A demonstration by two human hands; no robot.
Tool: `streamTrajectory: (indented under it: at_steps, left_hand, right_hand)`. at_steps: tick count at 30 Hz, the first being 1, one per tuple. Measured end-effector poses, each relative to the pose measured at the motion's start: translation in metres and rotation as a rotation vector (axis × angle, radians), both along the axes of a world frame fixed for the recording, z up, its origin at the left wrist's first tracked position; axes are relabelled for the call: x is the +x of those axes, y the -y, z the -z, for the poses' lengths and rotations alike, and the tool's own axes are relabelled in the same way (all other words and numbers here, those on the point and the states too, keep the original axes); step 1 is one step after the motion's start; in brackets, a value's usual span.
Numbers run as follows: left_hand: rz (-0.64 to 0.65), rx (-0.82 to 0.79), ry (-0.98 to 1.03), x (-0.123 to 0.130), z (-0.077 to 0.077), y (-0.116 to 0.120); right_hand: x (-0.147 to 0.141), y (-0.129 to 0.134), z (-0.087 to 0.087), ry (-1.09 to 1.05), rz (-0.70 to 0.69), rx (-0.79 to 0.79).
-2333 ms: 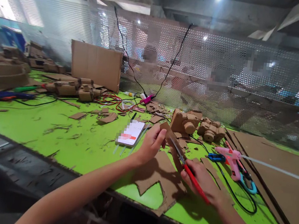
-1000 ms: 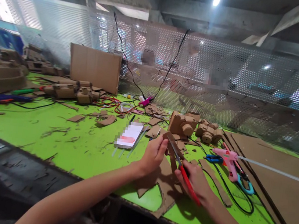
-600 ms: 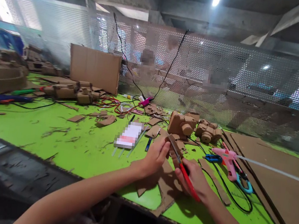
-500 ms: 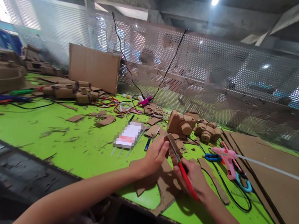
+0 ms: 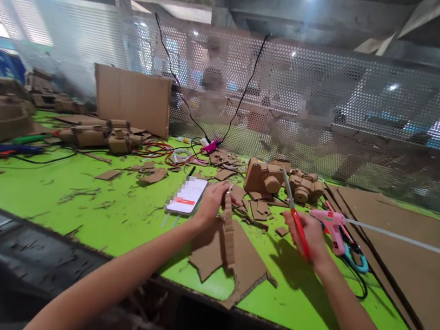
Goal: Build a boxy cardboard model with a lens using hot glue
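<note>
My left hand (image 5: 213, 203) is closed on one end of a narrow cardboard strip (image 5: 229, 234), which hangs down from the fingers with a creased, wavy surface. Below it, an irregular cut sheet of cardboard (image 5: 249, 265) lies on the green table. My right hand (image 5: 310, 238) is wrapped round a pair of scissors with red handles (image 5: 299, 232); the blades point up and away, apart from the strip. Just left of my left hand lies a phone (image 5: 188, 196) with a lit screen. Behind the scissors stand two cardboard cameras (image 5: 264, 179).
A pink glue gun (image 5: 332, 227) with a long glue stick lies at right, near large cardboard sheets (image 5: 402, 267). Cardboard scraps (image 5: 260, 210) litter the table (image 5: 112, 232). At left are a blue glue gun (image 5: 1, 151) and more cardboard models (image 5: 93, 136). A perforated metal screen (image 5: 294, 99) stands behind.
My right hand has drawn the scissors away to the right, off the strip. My left hand has shifted slightly left and up, and the strip now hangs down from it.
</note>
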State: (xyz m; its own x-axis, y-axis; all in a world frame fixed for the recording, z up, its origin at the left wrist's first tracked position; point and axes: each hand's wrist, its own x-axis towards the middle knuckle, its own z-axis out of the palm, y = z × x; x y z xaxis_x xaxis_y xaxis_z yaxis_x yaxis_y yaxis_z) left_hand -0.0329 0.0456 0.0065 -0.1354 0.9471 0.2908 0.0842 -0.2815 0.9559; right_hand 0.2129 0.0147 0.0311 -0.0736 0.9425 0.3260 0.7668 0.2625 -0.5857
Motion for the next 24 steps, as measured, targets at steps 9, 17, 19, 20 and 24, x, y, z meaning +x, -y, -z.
streamTrajectory:
  at_steps: [9, 17, 19, 20, 24]
  left_hand:
    - [-0.057, -0.053, -0.541, -0.019, 0.009, -0.023]
    - [0.021, 0.166, -1.089, -0.024, 0.016, -0.015]
    - [0.081, 0.196, -1.159, -0.024, 0.018, -0.018]
    - [0.107, 0.205, -1.183, -0.024, 0.019, -0.018]
    - [0.182, 0.246, -1.227, -0.020, 0.023, -0.019]
  right_hand:
    - [0.009, -0.009, -0.007, 0.611, 0.216, -0.343]
    - [0.004, 0.000, -0.005, 0.603, 0.125, -0.330]
    - [0.007, 0.003, -0.013, 0.591, 0.150, -0.308]
    - [0.011, 0.004, -0.017, 0.593, 0.170, -0.308]
    - [0.041, 0.002, -0.028, 0.638, 0.260, -0.430]
